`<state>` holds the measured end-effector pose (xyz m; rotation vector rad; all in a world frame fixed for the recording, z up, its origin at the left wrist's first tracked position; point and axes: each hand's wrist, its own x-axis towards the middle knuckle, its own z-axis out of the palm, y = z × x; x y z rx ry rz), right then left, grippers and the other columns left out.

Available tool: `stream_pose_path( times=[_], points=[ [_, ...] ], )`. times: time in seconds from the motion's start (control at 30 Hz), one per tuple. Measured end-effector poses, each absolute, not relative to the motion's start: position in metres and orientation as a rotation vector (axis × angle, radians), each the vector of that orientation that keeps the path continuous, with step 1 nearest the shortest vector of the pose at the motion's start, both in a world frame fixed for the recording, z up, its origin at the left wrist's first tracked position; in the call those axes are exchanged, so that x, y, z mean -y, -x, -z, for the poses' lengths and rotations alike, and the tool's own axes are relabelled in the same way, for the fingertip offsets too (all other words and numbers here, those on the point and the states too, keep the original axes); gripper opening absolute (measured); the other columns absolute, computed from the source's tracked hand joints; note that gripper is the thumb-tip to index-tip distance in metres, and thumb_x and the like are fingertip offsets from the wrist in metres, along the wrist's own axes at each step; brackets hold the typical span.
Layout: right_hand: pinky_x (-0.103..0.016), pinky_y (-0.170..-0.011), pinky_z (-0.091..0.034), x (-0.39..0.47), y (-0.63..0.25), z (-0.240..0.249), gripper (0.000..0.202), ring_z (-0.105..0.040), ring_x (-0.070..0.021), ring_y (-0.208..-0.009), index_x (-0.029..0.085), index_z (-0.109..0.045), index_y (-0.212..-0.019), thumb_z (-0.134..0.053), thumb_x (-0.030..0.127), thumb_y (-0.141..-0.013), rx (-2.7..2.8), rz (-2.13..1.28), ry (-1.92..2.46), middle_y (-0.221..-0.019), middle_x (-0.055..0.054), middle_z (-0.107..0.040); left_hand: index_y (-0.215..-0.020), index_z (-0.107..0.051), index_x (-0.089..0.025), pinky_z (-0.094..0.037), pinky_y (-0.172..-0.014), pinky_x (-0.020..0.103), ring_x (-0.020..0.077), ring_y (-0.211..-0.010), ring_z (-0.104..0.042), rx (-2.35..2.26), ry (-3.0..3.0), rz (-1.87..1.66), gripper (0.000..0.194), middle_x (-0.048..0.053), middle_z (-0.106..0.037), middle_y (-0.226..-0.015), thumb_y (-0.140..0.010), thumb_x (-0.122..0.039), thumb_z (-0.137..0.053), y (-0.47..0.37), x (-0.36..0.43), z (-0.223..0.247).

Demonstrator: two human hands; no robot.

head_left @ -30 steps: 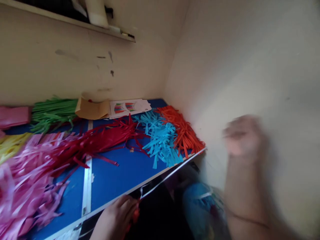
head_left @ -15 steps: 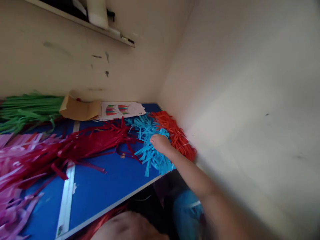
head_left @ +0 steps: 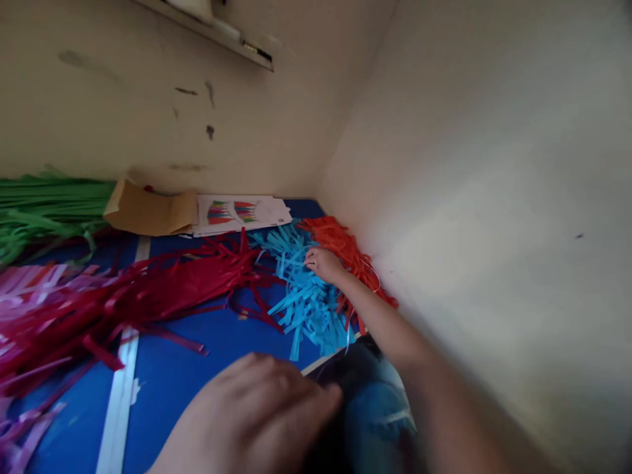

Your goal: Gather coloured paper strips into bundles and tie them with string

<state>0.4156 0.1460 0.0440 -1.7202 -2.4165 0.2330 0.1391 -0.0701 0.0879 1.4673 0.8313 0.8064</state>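
My right hand point(head_left: 324, 264) reaches out over a bundle of light blue strips point(head_left: 316, 306) at the right end of the blue table. Its fingers are bent and pinched at the top of those strips. A white string point(head_left: 348, 336) hangs at the bundle's front edge. In the foreground my left hand point(head_left: 251, 418) shows its back, with fingers curled together and slightly blurred; whatever may be in them is hidden. Below and right of it sits another blue bundle point(head_left: 378, 428) with a white tie, blurred, beneath the table edge.
Orange strips point(head_left: 336, 238) lie against the right wall point(head_left: 469, 197). Dark red strips point(head_left: 182, 289), pink strips point(head_left: 29, 289) and green strips point(head_left: 54, 204) spread leftward over the blue table point(head_left: 197, 382). A brown cardboard piece point(head_left: 153, 214) and printed sheets point(head_left: 241, 212) lie at the back, below a shelf point(head_left: 232, 39).
My left hand has risen into fuller view over the table's front edge. My right hand has shifted slightly up and right across the light blue strips. The camera view has tilted downward.
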Motion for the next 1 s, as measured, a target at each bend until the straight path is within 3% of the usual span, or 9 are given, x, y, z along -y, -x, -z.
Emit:
stream_pose_path(
  times=[0.1,0.3,0.57,0.73,0.9,1.0],
  points=[
    [-0.022,-0.087,-0.044,-0.147,-0.427,-0.045,0.008,-0.061,-0.0136,-0.095,0.012,-0.073,-0.086,-0.066,0.009,-0.084,2.342,-0.258,1.651,-0.106,-0.008,-0.067,-0.099,-0.078,-0.031,-0.055,-0.077,0.034,0.0256,-0.085,-0.072,-0.872,-1.963,-0.886,0.028,0.008,-0.078,-0.093,-0.084,-0.042,-0.057,-0.149,0.017,-0.093],
    [-0.022,-0.084,-0.048,-0.152,-0.453,-0.072,0.007,-0.064,-0.0124,-0.092,0.012,-0.075,-0.086,-0.071,0.011,-0.080,2.165,-0.293,1.566,-0.101,-0.007,-0.068,-0.095,-0.077,-0.027,-0.054,-0.076,0.030,0.0240,-0.087,-0.072,-1.088,-2.080,-0.835,0.033,0.006,-0.078,-0.095,-0.086,-0.045,-0.051,-0.164,-0.032,-0.062],
    [-0.028,-0.082,-0.049,-0.178,-0.489,-0.155,0.024,-0.065,-0.0173,-0.089,0.011,-0.073,-0.101,-0.053,0.021,-0.091,1.868,-0.054,1.575,-0.099,-0.011,-0.071,-0.091,-0.076,-0.026,-0.054,-0.075,0.030,0.0229,-0.084,-0.073,-1.091,-2.093,-0.920,0.028,0.005,-0.078,-0.091,-0.085,-0.043,-0.054,-0.177,-0.056,-0.051],
    [-0.037,-0.096,-0.042,-0.181,-0.475,-0.225,0.040,-0.058,-0.0223,-0.110,0.010,-0.067,-0.117,-0.031,0.018,-0.099,1.794,0.171,1.514,-0.117,-0.017,-0.066,-0.089,-0.074,-0.026,-0.054,-0.076,0.030,0.0232,-0.085,-0.072,-1.145,-2.083,-1.123,0.030,0.006,-0.078,-0.090,-0.085,-0.047,-0.054,-0.164,-0.059,-0.062],
    [-0.032,-0.096,-0.039,-0.146,-0.386,-0.225,0.013,-0.059,-0.0188,-0.105,0.022,-0.074,-0.095,-0.063,0.018,-0.090,2.255,0.095,1.270,-0.106,-0.003,-0.072,-0.099,-0.074,-0.022,-0.051,-0.086,0.035,0.0228,-0.089,-0.069,-1.347,-2.210,-1.746,0.025,0.006,-0.076,-0.096,-0.090,-0.038,-0.055,-0.141,-0.056,-0.108],
    [-0.035,-0.094,-0.036,-0.115,-0.335,-0.208,0.009,-0.056,-0.0208,-0.109,0.020,-0.073,-0.095,-0.065,0.019,-0.090,2.537,0.072,1.140,-0.110,-0.003,-0.071,-0.104,-0.074,-0.022,-0.046,-0.092,0.040,0.0261,-0.099,-0.065,-1.442,-2.369,-1.826,0.023,0.007,-0.075,-0.105,-0.088,-0.032,-0.061,-0.128,-0.045,-0.124]
  ],
)
